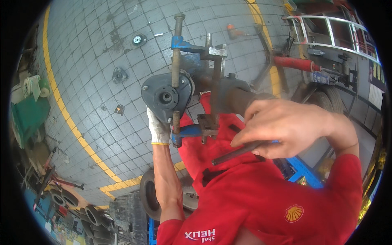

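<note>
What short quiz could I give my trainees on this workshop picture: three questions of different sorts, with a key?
1. Multiple choice: What does the right hand hold?
A) a tyre
B) a dark rod
C) a ladder

2. True or false: The left hand, at the lower edge of the dark three-cornered plate, is gloved.

3. Fill in the missing colour: The painted line running down the left side of the tiled floor is ____.

Key: 1. B; 2. True; 3. yellow.
</note>
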The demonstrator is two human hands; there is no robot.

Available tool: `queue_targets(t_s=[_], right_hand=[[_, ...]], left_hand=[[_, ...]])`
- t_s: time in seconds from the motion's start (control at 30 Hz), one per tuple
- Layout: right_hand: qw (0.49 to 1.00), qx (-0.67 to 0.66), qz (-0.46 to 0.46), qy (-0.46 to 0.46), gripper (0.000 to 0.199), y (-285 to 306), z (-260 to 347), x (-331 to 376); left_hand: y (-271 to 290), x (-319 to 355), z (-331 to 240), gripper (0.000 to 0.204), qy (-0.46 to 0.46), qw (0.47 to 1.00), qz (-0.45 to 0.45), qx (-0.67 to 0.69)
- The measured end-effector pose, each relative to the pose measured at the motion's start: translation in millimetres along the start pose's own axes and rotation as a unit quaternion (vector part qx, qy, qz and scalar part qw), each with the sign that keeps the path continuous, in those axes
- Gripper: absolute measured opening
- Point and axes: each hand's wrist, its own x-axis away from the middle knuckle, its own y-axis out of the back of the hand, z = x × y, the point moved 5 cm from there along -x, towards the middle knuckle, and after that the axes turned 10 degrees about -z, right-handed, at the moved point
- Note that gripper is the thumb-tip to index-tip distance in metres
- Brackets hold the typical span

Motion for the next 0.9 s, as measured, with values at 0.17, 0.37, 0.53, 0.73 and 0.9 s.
queue_targets(t_s=[0.17, 0.37, 0.53, 0.73, 0.9], right_hand=[[0.998, 0.026, 0.058, -0.016, 0.041, -2, 0, -11], [0.972, 0.118, 0.191, -0.072, 0.042, -10, 9, -45], [0.987, 0.041, 0.154, -0.02, 0.052, -31, 19, -79], [0.976, -0.051, 0.203, -0.066, 0.037, -47, 15, -84], [0.991, -0.041, 0.121, -0.05, 0.047, -37, 10, -81]], left_hand=[[4, 3, 9, 0.072, 0.027, 1.0, -0.009, -0.002], [10, 9, 7, 0.074, -0.012, 0.999, -0.022, -0.035], [11, 73, -18, 0.062, -0.091, 0.983, -0.115, -0.112], [-69, 182, -12, 0.063, -0.517, 0.707, -0.017, -0.483], [-104, 182, 15, 0.049, -0.566, 0.605, -0.058, -0.558]])
